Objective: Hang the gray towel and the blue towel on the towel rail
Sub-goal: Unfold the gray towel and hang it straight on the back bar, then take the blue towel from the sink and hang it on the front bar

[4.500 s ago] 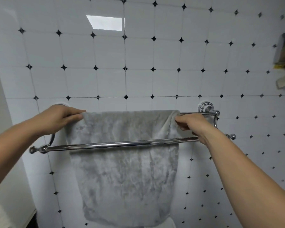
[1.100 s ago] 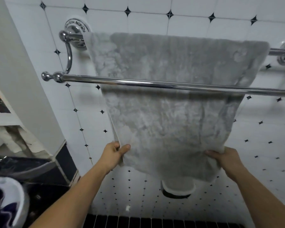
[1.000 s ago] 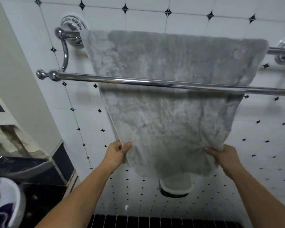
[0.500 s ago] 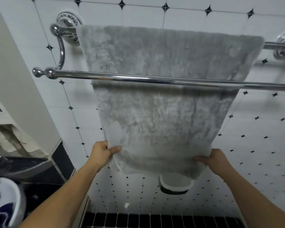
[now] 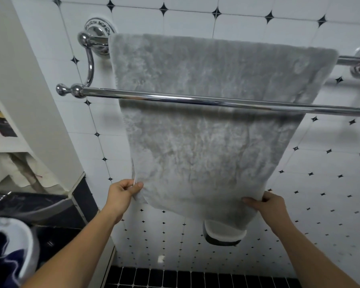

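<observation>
The gray towel point(image 5: 212, 146) hangs over the back bar of a chrome double towel rail point(image 5: 175, 99), behind the bare front bar. My left hand point(image 5: 121, 194) pinches the towel's lower left edge between thumb and fingers. My right hand point(image 5: 266, 204) grips the lower right corner. At the bottom left, dark blue cloth point(image 5: 2, 265), likely the blue towel, lies in a white basin point(image 5: 28, 244); it is partly cut off by the frame.
The rail is fixed to a white tiled wall point(image 5: 320, 173) with black diamond accents. A plain wall corner point(image 5: 29, 90) juts out on the left, with a dark counter point(image 5: 40, 206) below it. A round white-rimmed opening point(image 5: 222, 235) shows under the towel.
Both hands have moved from the towel's top corners on the rail to its bottom corners. Over the last second they shifted slightly lower and left while my view tilted.
</observation>
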`<state>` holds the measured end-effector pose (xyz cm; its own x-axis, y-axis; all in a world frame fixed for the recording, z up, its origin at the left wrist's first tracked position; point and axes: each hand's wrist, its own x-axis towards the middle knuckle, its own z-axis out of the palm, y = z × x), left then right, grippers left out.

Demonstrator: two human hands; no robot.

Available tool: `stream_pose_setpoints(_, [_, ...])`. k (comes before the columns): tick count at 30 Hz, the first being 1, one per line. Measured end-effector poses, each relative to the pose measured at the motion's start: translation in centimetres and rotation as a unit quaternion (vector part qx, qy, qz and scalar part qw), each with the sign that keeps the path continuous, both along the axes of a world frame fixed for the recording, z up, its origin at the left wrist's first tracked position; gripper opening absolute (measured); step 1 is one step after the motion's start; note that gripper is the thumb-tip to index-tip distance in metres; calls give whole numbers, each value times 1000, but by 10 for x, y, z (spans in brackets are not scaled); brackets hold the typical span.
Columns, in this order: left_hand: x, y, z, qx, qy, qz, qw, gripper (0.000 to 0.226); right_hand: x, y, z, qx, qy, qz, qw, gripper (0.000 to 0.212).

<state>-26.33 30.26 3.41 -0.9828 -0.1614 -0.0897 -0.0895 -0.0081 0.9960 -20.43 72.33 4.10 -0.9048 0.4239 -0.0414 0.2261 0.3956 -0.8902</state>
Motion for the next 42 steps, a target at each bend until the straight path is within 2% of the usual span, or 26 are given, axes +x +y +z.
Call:
stream_pose_setpoints(2, [-1,2,0,-8,8,12,1000,18,2,-4,-4,-35,1,-18,999,46])
stream_pose_setpoints(4, [-4,5,-1,-13,8,18,1000,24,3,-8,-6,-38,3,-35,999,43])
stream_pose_setpoints(6, [-7,7,-5,-12,7,27,1000,18,4,-9,-7,-41,8,-37,998,46])
stream_pose_setpoints(9, [-3,9,-8,-10,12,40,999,21,6,-12,-13,-70,-19,23,997,37])
stream_pose_setpoints(12, [2,10,-9,-26,-9,22,999,28,7,-14,-20,-46,-60,51,996,33])
stream_pose_setpoints(14, [0,7,-8,-91,-17,-2,996,14,5,-13,-22,-19,-73,47,996,33])
stream_pose_setpoints(17, [-1,7,-4,-166,-32,-23,985,29,2,-14,-23,-1,-89,35,995,41])
stream_pose_setpoints(19, [2,8,-2,-189,-39,-33,981,24,1,-18,-26,9,-101,24,995,49])
stream_pose_setpoints(21, [8,5,-3,-209,-51,-45,976,19,2,-22,-34,33,-134,14,990,53])
stream_pose_setpoints(23, [18,-6,-7,-208,-68,-41,975,28,7,-28,-40,59,-200,12,978,47])
stream_pose_setpoints(26, [41,-34,-13,-204,-85,-16,975,40,15,-50,-44,86,-308,83,944,38])
stream_pose_setpoints(28, [60,-55,-11,-215,-90,-1,972,39,16,-74,-46,99,-330,144,928,42])
stream_pose_setpoints(33, [109,-115,2,-210,-91,53,972,35,13,-179,-32,116,-301,273,906,23])
stream_pose_setpoints(37, [149,-171,17,-181,-84,104,974,26,19,-287,-13,180,-277,363,871,30])
stream_pose_setpoints(42, [201,-273,15,-194,-87,191,958,19,43,-427,-20,198,-244,461,830,29])
